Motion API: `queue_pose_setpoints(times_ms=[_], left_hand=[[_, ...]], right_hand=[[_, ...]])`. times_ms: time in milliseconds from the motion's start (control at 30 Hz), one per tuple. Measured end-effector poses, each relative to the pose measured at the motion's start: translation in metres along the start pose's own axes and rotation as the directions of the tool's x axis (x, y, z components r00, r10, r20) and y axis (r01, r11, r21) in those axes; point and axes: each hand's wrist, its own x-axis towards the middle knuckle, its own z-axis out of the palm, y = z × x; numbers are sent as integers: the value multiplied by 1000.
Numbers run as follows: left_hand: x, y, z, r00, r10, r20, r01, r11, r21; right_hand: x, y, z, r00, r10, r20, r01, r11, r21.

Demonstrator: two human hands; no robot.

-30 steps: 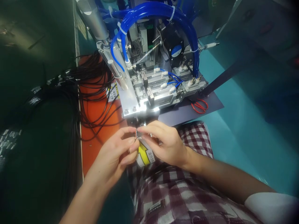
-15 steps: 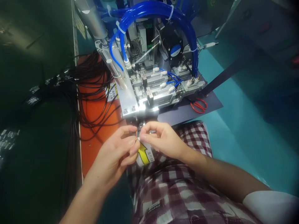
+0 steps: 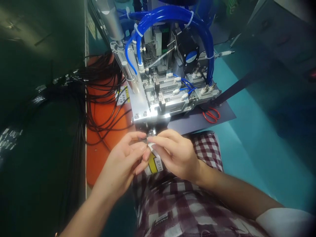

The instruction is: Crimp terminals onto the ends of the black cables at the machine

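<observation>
In front of the machine's near edge, my left hand point(image 3: 128, 154) pinches a thin reddish-brown wire point(image 3: 147, 143) between thumb and fingers. Only a short piece of that wire shows; the rest is hidden by the fingers. My right hand point(image 3: 175, 151) is close beside it on the right. Its index fingertip reaches the upper end of the wire, while the thumb stands apart below, with nothing visible between them. Beneath both hands lies a white label with a yellow arrow point(image 3: 153, 164).
A metal machine point(image 3: 170, 98) with blue air hoses point(image 3: 170, 14) stands just ahead. Black cables point(image 3: 103, 98) lie over the orange surface point(image 3: 98, 161) at left. Red-handled scissors point(image 3: 211, 115) rest on the dark base plate point(image 3: 190, 122). A checked garment point(image 3: 187, 204) covers my lap.
My right hand has loosened its pinch near the wire; its index finger is now stretched out and the thumb lower. The left hand keeps its hold. The view has shifted slightly.
</observation>
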Motion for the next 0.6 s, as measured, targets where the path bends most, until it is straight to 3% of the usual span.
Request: queue_pose_setpoints(times_ms=[133, 267, 400, 467, 600], left_hand=[[0, -2, 0, 999, 29, -20, -28, 1000, 12], [-2, -8, 3, 995, 94, -28, -92, 992, 84], [-3, -12, 1, 988, 150, -29, -143, 976, 165], [-3, -12, -4, 995, 104, 11, -104, 974, 199], [-4, -12, -9, 997, 63, 50, -75, 951, 301]], right_hand=[[-2, 1, 1, 998, -67, -4, 67, 996, -65], [-1, -5, 4, 988, 148, -47, -142, 984, 110], [-3, -9, 8, 907, 421, 26, -416, 883, 217], [-5, -9, 7, 887, 458, 54, -456, 855, 247], [-7, -9, 5, 899, 435, 49, -431, 862, 265]])
